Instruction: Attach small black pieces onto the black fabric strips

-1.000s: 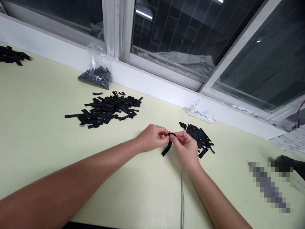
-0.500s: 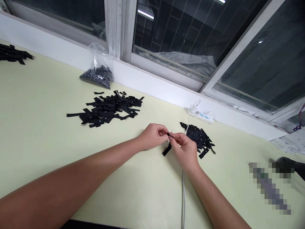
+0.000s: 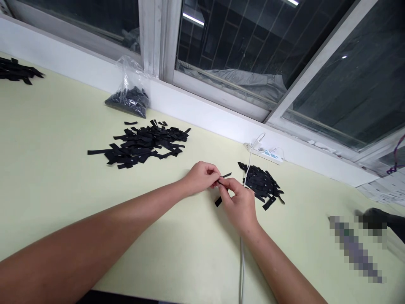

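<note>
My left hand (image 3: 201, 177) and my right hand (image 3: 239, 204) meet fingertip to fingertip above the table. Both are closed in a pinch on a narrow black fabric strip (image 3: 227, 175), whose free end sticks out past the fingers; the rest is hidden by them. Under my right fingers another black strip end (image 3: 218, 202) shows, partly covered by the hand. Just right of my right hand lies a pile of black strips (image 3: 262, 181) with small pale marks. A larger, looser pile of such strips (image 3: 139, 145) spreads out to the left.
A clear plastic bag (image 3: 129, 99) of dark pieces stands against the white ledge. A white cable (image 3: 242, 270) runs under my right arm toward a power strip (image 3: 268, 155). More black strips (image 3: 17, 71) lie far left. A blurred-out patch (image 3: 357, 251) covers something at right.
My hands have shifted slightly left, the right one more, closing toward the left fingertips. The strip's free end now juts out to the upper right of the fingers.
</note>
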Demonstrator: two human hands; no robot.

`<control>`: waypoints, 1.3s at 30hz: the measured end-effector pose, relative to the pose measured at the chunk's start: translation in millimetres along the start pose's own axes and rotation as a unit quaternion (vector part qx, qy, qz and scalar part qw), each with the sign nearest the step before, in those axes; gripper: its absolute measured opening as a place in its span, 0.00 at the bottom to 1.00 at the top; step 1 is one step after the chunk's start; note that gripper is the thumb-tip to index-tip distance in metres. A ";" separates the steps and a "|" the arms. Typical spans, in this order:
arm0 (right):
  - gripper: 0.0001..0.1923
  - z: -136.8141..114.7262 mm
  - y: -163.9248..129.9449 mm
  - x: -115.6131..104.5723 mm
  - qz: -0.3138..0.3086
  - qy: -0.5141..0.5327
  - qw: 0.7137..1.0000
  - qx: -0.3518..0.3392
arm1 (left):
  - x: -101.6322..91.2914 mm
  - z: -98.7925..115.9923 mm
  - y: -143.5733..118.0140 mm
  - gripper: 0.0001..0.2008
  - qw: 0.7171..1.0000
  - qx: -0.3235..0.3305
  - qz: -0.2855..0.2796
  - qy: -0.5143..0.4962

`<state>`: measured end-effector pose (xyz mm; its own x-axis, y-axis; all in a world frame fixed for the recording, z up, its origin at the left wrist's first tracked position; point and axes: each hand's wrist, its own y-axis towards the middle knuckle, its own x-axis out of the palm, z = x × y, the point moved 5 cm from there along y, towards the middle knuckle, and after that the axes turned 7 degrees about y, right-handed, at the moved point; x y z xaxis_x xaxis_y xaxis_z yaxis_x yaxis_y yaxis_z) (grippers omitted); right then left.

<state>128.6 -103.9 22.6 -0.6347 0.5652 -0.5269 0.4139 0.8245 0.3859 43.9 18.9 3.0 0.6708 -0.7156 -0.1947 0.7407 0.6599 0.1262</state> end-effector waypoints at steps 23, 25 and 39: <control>0.19 44.0 21.7 0.4 0.043 0.254 0.956 0.144 | -24.3 -2.5 11.4 0.08 0.987 0.063 0.110 0.094; 0.20 43.4 22.4 1.8 0.031 0.260 0.955 0.141 | -19.7 -0.5 9.4 0.09 0.986 0.082 0.086 0.115; 0.16 44.3 26.0 -14.0 0.107 0.395 0.892 0.190 | -12.1 0.0 5.5 0.08 0.979 0.101 0.055 0.165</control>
<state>177.1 -89.2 6.4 -0.7145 0.6391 0.2846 0.6766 0.7347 0.0490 39.9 31.2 6.0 0.7234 -0.5070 -0.4687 0.6789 0.6463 0.3486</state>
